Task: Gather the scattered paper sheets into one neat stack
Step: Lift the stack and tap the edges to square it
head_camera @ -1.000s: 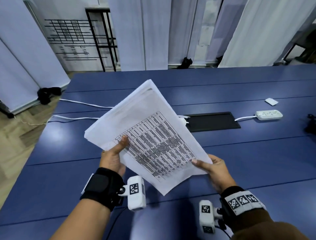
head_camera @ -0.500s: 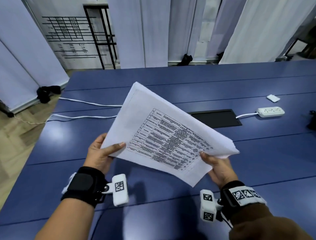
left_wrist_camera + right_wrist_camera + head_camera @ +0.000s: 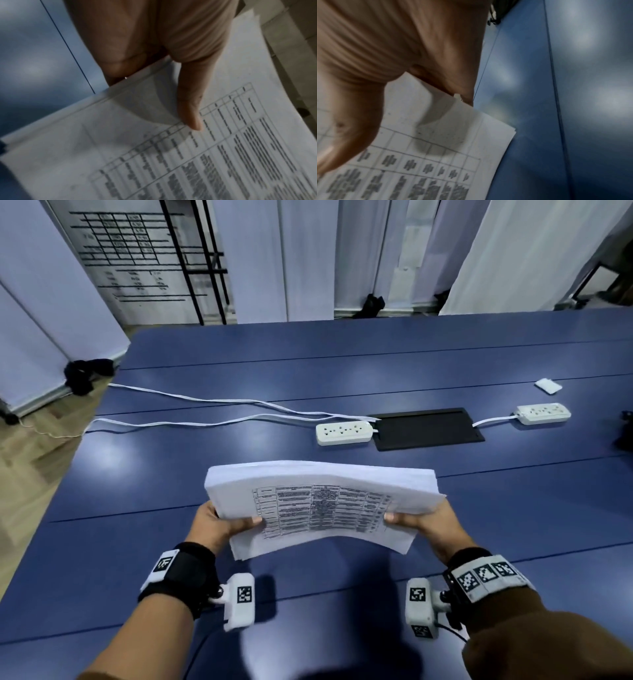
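Observation:
A stack of white paper sheets (image 3: pixel 322 501) with a printed table on the top sheet is held level above the blue table (image 3: pixel 239 364), bowed upward in the middle. My left hand (image 3: pixel 222 523) grips its left short edge, thumb on top and fingers underneath. My right hand (image 3: pixel 421 520) grips the right short edge the same way. In the left wrist view the thumb lies across the paper stack (image 3: pixel 171 155) near the table print. The right wrist view shows the thumb on the paper stack (image 3: pixel 436 155) near a corner. The sheets' edges are nearly flush.
A white power strip (image 3: pixel 344 433) and its cords (image 3: pixel 205 419) lie beyond the stack, beside a black cable hatch (image 3: pixel 426 429). A second power strip (image 3: pixel 544 413) and a small white packet (image 3: pixel 548 386) sit at the far right. Curtains and a whiteboard stand behind the table.
The stack has turned from a diagonal tilt to lie square and level in front of me. Both hands have shifted to its short side edges, and it has come lower and nearer.

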